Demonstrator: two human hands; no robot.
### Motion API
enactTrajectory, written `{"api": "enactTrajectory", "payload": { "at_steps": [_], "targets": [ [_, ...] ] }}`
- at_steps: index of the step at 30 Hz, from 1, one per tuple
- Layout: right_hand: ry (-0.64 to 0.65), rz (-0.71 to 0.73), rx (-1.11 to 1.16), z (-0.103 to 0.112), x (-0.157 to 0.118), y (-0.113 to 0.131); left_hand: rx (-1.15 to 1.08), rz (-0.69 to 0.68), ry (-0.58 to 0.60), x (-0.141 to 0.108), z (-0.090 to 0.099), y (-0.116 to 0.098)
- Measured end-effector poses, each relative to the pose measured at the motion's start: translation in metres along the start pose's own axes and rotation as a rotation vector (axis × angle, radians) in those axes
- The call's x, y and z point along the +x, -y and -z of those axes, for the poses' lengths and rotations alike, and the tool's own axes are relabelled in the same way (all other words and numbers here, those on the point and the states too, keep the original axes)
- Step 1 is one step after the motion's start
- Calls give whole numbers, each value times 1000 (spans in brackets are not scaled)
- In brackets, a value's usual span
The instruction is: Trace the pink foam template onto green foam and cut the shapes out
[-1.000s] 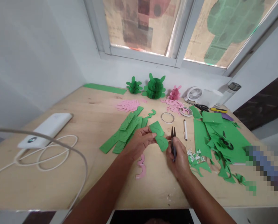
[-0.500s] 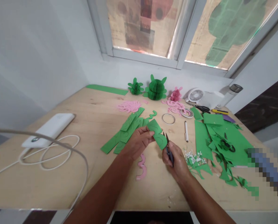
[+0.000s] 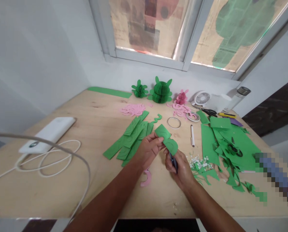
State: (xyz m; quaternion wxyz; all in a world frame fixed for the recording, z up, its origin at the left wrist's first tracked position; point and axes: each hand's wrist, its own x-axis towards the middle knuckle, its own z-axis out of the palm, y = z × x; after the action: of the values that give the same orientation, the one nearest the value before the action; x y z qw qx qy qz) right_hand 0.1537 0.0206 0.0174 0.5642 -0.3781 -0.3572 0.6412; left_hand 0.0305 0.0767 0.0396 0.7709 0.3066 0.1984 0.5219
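Between its thumb and fingers my left hand [image 3: 151, 146] pinches a piece of green paper [image 3: 171, 146] with curved outlines drawn on it and a rounded, partly cut edge. My right hand [image 3: 179, 164] is closed around dark-handled scissors [image 3: 173, 162]. Their blades are mostly hidden behind the lower part of the paper. Left of my left hand, several green paper strips [image 3: 124, 141] lie overlapping, with curves drawn on them. A pink curved paper piece [image 3: 147, 178] rests below my left hand, partly covered by the forearm.
Green scraps [image 3: 231, 164] and white bits [image 3: 199, 162] lie at right, near a white pen [image 3: 192, 135]. Pink cutouts [image 3: 133, 109], paper figures [image 3: 160, 91] and a small fan [image 3: 202, 98] stand or lie toward the back. A power bank [image 3: 49, 133] with a looped cable is at left.
The green paper has shifted right and turned slightly. The scissors have moved left and under it, so their blades, visible before, are now mostly hidden. My left forearm covers more of the pink piece.
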Motion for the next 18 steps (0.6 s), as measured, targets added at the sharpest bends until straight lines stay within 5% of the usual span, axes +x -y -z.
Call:
{"api": "enactTrajectory", "payload": {
  "at_steps": [18],
  "targets": [
    [5, 80, 36, 0, 3, -5, 122, -90, -140, -6, -11, 17]
  ]
}}
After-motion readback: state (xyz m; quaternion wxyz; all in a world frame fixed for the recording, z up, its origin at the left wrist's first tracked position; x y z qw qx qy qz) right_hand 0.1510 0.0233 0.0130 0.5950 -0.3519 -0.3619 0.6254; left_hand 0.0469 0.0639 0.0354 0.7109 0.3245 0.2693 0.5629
